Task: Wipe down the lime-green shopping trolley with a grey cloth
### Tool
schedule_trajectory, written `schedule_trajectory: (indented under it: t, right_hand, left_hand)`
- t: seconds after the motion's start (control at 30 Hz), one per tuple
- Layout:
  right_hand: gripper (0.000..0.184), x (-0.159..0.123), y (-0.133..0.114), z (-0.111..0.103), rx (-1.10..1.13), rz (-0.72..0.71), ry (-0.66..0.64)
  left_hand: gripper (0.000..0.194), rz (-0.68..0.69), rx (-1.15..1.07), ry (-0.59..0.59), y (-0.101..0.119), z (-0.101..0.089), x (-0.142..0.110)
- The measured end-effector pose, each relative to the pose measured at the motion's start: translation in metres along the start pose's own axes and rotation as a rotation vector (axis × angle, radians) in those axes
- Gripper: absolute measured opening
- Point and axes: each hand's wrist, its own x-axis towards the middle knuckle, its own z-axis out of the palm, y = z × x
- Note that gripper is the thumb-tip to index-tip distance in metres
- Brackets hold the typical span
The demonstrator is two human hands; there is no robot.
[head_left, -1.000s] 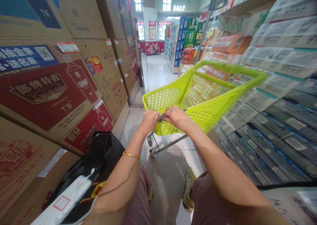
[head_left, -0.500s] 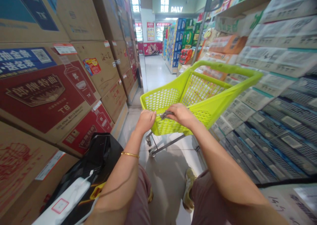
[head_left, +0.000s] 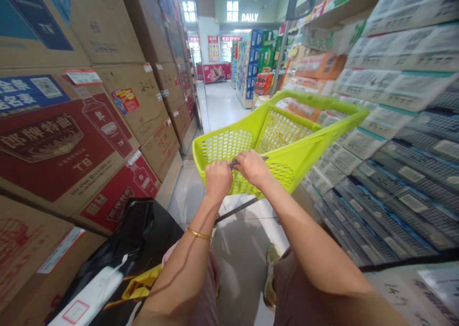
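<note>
Over the near side of a lime-green shopping cart (head_left: 304, 151), my two hands meet. A small dark grey, crumpled strip (head_left: 234, 164) shows between them; its kind cannot be made out. My right hand (head_left: 251, 167) pinches this strip with bent fingers. My left hand (head_left: 218, 177) is closed at the strip's left end, its fingertips partly hidden, and a gold bracelet circles the wrist. The cart's perforated basket lies just beyond both hands. Whether either hand touches the basket I cannot tell.
Stacked cartons (head_left: 71, 139) wall off the left side. A black bag (head_left: 136, 240) with a white strap piece stands at lower left. Packaged goods (head_left: 390, 178) are piled along the right. A tiled aisle (head_left: 219, 103) runs ahead toward shelves and a red display.
My left hand has moved right against the grey strip, which only the right hand held before. The view has shifted slightly, so the cart appears further left.
</note>
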Motion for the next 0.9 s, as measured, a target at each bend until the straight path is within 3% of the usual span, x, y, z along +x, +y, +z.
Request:
schedule_trajectory:
  t: [0.2,0.3,0.4,0.5,0.6,0.7,0.8,0.9]
  right_hand:
    - [0.022,0.002,-0.012,0.004,-0.005,-0.059,0.023]
    - [0.024,-0.004,0.008,-0.001,0.031,-0.102,0.033]
    - [0.024,-0.012,0.033,-0.010,0.046,-0.058,0.045]
    - [0.022,-0.017,0.043,-0.017,0.021,-0.014,0.035]
    - [0.021,-0.015,0.030,-0.015,-0.035,-0.002,0.026]
    - [0.022,-0.007,0.000,-0.005,-0.048,-0.059,0.028]
    - [0.027,0.001,-0.028,0.006,-0.047,-0.078,0.060]
    - [0.029,0.005,-0.036,0.009,-0.038,-0.093,0.074]
  left_hand:
    - [0.037,-0.080,-0.035,0.050,-0.010,0.005,0.004]
    - [0.038,-0.082,-0.039,0.085,-0.020,0.004,0.006]
    - [0.036,-0.102,-0.047,0.101,-0.024,0.002,0.005]
    - [0.035,-0.133,-0.049,0.095,-0.022,0.000,0.003]
    - [0.035,-0.136,-0.037,0.143,-0.018,0.000,0.001]
    - [0.032,-0.140,-0.026,0.183,-0.016,0.002,0.000]
    - [0.031,-0.137,-0.022,0.176,-0.018,0.004,-0.001]
    - [0.031,-0.121,-0.023,0.157,-0.021,0.004,0.000]
